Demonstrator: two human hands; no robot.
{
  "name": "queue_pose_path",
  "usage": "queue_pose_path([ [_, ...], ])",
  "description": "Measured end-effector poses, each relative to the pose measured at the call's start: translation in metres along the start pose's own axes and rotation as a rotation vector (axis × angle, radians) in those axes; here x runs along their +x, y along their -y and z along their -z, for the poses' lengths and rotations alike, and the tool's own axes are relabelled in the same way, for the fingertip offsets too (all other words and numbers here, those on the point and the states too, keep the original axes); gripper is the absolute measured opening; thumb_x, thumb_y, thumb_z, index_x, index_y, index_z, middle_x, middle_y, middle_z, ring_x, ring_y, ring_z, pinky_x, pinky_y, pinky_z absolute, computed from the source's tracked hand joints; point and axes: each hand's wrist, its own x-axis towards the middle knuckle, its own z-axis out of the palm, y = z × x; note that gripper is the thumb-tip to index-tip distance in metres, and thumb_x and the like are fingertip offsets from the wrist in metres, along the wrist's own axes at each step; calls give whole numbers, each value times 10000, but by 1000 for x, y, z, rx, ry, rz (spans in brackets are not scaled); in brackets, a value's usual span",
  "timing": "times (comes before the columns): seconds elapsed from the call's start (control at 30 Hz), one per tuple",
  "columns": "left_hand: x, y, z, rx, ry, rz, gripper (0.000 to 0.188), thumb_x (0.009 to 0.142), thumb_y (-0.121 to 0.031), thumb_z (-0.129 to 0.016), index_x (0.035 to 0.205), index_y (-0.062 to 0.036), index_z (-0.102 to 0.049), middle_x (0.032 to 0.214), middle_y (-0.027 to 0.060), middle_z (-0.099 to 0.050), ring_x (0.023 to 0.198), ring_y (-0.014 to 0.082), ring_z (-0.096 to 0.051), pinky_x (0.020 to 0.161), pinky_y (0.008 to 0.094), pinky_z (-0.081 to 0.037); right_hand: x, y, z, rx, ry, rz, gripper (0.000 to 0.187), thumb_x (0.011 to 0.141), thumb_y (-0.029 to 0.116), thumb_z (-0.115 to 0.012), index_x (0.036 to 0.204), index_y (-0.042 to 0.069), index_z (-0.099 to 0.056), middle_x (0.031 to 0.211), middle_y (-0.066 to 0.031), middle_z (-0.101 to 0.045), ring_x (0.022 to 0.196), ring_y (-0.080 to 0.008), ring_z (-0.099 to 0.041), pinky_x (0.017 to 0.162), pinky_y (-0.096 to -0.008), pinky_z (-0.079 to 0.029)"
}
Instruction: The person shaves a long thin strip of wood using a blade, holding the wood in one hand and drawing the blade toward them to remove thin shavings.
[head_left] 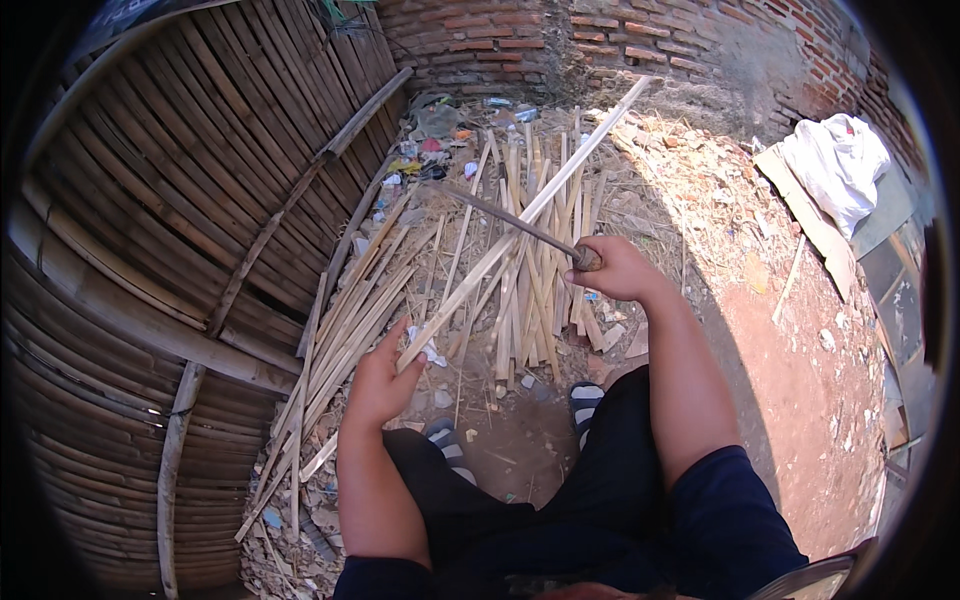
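A long pale strip of split bamboo or wood (585, 155) slants from near my lap up to the far right. Its near end sits between the thumb and fingers of my left hand (378, 385), which is closed on it. In my right hand (618, 268) is the dark handle of a long knife, gripped in closed fingers. The narrow, dark knife blade (548, 237) points to the far left and crosses the strip near its middle, seemingly against it. Beneath them lies a loose pile of cut strips (530, 310) on the ground.
More long strips (345, 325) lean along the slatted bamboo wall (220, 130) on the left. Scraps and litter (430, 150) lie near the brick wall (650, 45) at the back. A white sack (835, 165) rests on a board at right. My sandalled feet (586, 405) flank the pile's near end.
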Motion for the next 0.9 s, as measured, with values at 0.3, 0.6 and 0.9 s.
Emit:
queue_pose_path([
  [0.3, 0, -30, -2, 108, 23, 62, 725, 946, -231, -781, 1589, -36, -508, 856, 202, -753, 736, 288, -724, 743, 379, -554, -15, 13, 0, -86, 41, 8, 483, 872, 390, -850, 1184, 37, -744, 1071, -240, -759, 1060, -422, -726, 941, -491, -560],
  [0.6, 1, 17, -6, -42, -18, -43, 716, 941, -230, -792, 1589, -80, -526, 846, 200, -740, 733, 291, -716, 741, 375, -554, -2, 32, -7, -72, 222, 117, 438, 887, 392, -834, 1160, 60, -750, 986, -202, -753, 999, -408, -726, 878, -498, -556],
  [0.9, -1, -14, -1, 21, 7, 66, 729, 947, -203, -783, 1604, -61, -501, 819, 170, -732, 704, 241, -696, 716, 358, -539, -10, -6, 12, 53, -91, -162, 506, 873, 390, -847, 1200, 19, -741, 1025, -229, -755, 1012, -391, -736, 895, -480, -563],
])
